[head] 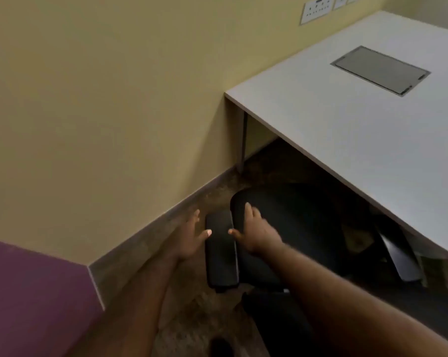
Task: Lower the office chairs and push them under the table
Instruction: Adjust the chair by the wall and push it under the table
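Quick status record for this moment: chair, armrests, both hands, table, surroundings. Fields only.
chair: black office chair, seat partly under the table edge
near armrest: black pad, out in the open between the two hands
far armrest, partly under the tabletop
left hand: open, fingers spread, beside the near armrest; contact unclear
right hand: open, over the seat edge, thumb at the armrest
table: white top with a closed grey cable hatch
wall: sockets above the table
floor: dark carpet
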